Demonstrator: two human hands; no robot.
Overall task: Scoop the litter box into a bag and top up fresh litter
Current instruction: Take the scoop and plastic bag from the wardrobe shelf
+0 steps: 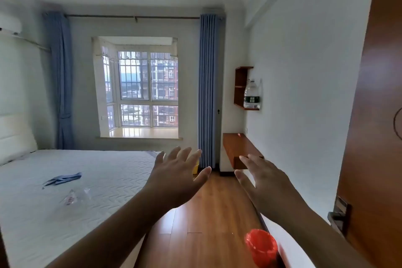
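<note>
Nearest us, at five o'clock, sat a crumpled red bag [262, 248] on the wood floor [208, 213]. Our left hand [176, 178] and right hand [264, 183] reached forward, each grip open with fingers spread, holding nothing. At nine o'clock lay the bed [65, 191]. We saw no litter box.

free: wood floor [208, 213] lane toward 12 o'clock | 9 o'clock: bed [65, 191] edge | 2 o'clock: wall-mounted surface [239, 146] juts out | 3 o'clock: door [374, 137] | 5 o'clock: red object [262, 247], possibly a bag
</note>
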